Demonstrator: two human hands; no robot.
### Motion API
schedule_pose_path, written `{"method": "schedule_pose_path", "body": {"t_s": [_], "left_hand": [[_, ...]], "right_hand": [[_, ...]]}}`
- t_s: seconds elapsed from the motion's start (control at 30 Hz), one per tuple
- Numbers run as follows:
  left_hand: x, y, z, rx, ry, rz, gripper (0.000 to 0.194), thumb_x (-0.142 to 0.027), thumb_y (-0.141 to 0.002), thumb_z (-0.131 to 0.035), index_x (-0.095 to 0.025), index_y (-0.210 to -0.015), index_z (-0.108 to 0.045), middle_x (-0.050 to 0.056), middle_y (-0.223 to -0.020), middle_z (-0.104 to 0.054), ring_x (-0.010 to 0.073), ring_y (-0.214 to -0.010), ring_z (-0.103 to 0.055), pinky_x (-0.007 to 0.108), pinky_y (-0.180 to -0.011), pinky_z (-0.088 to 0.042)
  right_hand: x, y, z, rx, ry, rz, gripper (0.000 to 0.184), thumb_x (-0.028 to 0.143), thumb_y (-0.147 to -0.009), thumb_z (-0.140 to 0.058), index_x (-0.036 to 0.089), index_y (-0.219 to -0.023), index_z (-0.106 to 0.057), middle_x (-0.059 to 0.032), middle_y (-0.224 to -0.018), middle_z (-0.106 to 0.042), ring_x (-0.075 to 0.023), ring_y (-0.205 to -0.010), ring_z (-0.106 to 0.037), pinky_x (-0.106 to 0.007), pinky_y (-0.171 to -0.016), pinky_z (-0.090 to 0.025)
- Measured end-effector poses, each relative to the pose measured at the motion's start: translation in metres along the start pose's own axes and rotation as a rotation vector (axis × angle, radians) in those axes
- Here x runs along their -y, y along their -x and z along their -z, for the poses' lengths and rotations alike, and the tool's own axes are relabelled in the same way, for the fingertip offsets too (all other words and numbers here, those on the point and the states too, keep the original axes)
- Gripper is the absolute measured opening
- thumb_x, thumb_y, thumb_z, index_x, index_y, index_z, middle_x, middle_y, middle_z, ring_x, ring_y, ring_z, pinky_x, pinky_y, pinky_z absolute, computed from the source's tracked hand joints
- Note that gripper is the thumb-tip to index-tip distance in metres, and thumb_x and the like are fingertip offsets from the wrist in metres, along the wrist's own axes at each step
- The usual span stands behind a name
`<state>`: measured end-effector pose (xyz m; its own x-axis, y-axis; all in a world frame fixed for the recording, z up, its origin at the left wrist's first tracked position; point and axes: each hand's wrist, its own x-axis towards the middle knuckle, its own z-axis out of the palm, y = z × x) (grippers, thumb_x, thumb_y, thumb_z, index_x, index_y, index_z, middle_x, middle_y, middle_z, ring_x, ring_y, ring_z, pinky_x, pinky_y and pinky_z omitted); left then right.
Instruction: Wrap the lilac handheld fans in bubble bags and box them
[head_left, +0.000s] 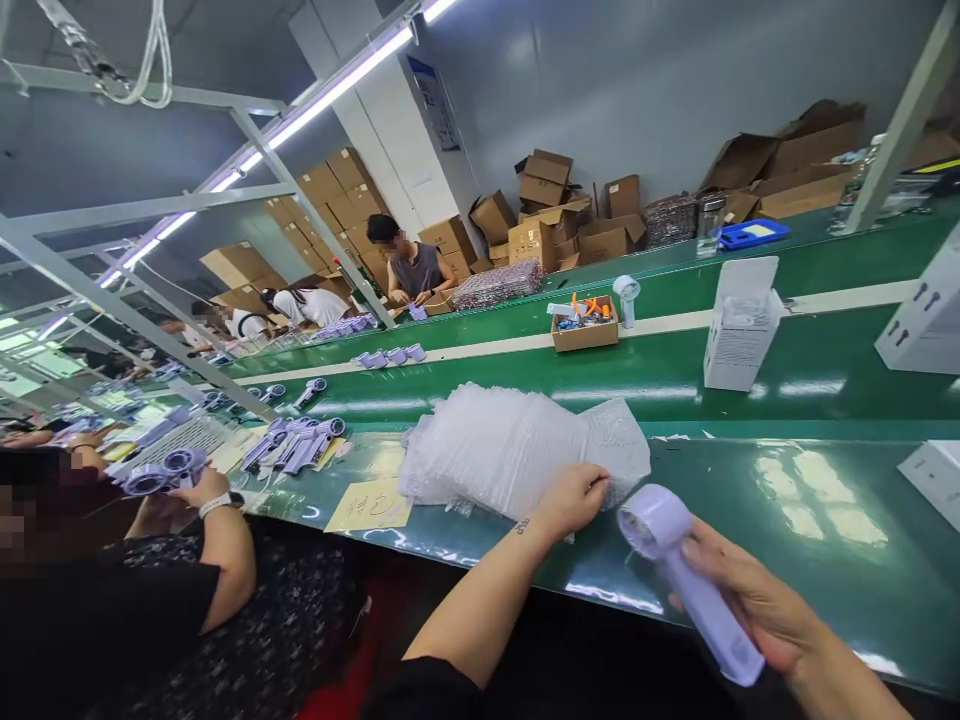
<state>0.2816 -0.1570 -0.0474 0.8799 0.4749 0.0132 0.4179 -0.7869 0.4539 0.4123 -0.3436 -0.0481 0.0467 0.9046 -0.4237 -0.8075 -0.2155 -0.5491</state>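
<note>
Your green workbench (709, 475) spreads wide in front of you. A big pile of clear bubble wrap (502, 445) sits on it, close to the front edge. Past the far edge stands a white box (731, 355) with its flap up. A light purple handheld fan (701, 590) is up over the front edge, its handle gripped in your right hand (757, 600) (its round head tips left). Your left hand (571, 498) is at the pile, fingers curled; I can't tell if they pinch any wrap.

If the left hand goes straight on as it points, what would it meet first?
Probably the bubble-wrap pile, at its right end, just beyond the left hand; depth is unclear, they may already touch.
</note>
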Motion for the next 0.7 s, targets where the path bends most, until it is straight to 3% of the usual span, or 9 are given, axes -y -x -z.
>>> {"method": "schedule_pose_path", "body": {"t_s": [0.1, 0.17, 0.27, 0.37, 0.43, 0.57, 0.7], "left_hand": [[-0.008, -0.006, 0.002, 0.044, 0.296, -0.082, 0.015, -0.017, -0.078, -0.05, -0.015, -0.075, -0.064, 0.001, -0.074, -0.063, 0.0126, -0.071, -0.054, 0.023, -0.066, -0.04], [-0.011, -0.01, 0.003, -0.005, 0.447, -0.007, 0.013, -0.017, -0.076, -0.05, -0.014, -0.07, -0.061, -0.001, -0.068, -0.059, 0.0115, -0.067, -0.051, 0.023, -0.064, -0.038], [-0.014, -0.018, 0.005, -0.176, 0.7, 0.205, 0.017, -0.025, -0.08, -0.048, -0.013, -0.076, -0.059, -0.002, -0.064, -0.054, 0.0105, -0.063, -0.048, 0.023, -0.061, -0.037], [-0.025, -0.021, 0.007, -0.217, 0.844, 0.206, 0.016, -0.028, -0.08, -0.049, -0.013, -0.077, -0.057, -0.002, -0.063, -0.05, 0.0099, -0.061, -0.046, 0.022, -0.059, -0.037], [-0.034, -0.018, 0.009, -0.237, 0.779, 0.082, 0.014, -0.024, -0.08, -0.048, -0.014, -0.078, -0.057, -0.001, -0.067, -0.052, 0.0109, -0.064, -0.048, 0.024, -0.063, -0.038], [-0.043, -0.002, 0.011, -0.34, 0.431, -0.255, 0.015, -0.02, -0.084, -0.044, -0.017, -0.079, -0.058, 0.004, -0.075, -0.056, 0.0152, -0.075, -0.051, 0.029, -0.071, -0.041], [-0.043, 0.004, 0.01, -0.359, 0.363, -0.333, 0.018, -0.019, -0.087, -0.04, -0.017, -0.079, -0.056, 0.004, -0.074, -0.055, 0.0156, -0.075, -0.051, 0.029, -0.07, -0.042]], "right_hand": [[0.003, -0.012, -0.011, 0.071, 0.07, 0.054, 0.054, 0.025, -0.074, -0.071, 0.03, -0.123, -0.048, 0.0025, -0.084, -0.061, -0.0113, -0.061, -0.059, -0.028, -0.059, -0.057], [0.008, -0.018, -0.01, 0.047, 0.133, 0.086, 0.041, 0.027, -0.076, -0.07, 0.024, -0.114, -0.055, 0.0022, -0.077, -0.058, -0.0096, -0.057, -0.056, -0.026, -0.058, -0.056], [0.012, -0.019, -0.004, -0.043, 0.201, 0.082, 0.033, 0.03, -0.075, -0.071, 0.022, -0.105, -0.058, 0.0011, -0.078, -0.059, -0.0106, -0.061, -0.057, -0.026, -0.06, -0.056], [0.011, -0.013, -0.001, -0.094, 0.211, 0.076, 0.035, 0.031, -0.073, -0.073, 0.023, -0.105, -0.058, 0.0007, -0.082, -0.061, -0.0116, -0.063, -0.058, -0.028, -0.061, -0.057], [0.011, -0.009, -0.001, -0.107, 0.208, 0.104, 0.035, 0.03, -0.073, -0.073, 0.023, -0.104, -0.058, 0.0009, -0.08, -0.061, -0.0113, -0.061, -0.058, -0.029, -0.059, -0.057], [0.013, -0.002, -0.002, -0.136, 0.167, 0.174, 0.035, 0.03, -0.074, -0.073, 0.023, -0.105, -0.057, 0.0013, -0.078, -0.06, -0.011, -0.059, -0.057, -0.031, -0.058, -0.058], [0.009, 0.0, 0.0, -0.16, 0.095, 0.199, 0.036, 0.028, -0.074, -0.073, 0.024, -0.106, -0.056, 0.0015, -0.08, -0.06, -0.011, -0.061, -0.057, -0.03, -0.059, -0.058]]}}
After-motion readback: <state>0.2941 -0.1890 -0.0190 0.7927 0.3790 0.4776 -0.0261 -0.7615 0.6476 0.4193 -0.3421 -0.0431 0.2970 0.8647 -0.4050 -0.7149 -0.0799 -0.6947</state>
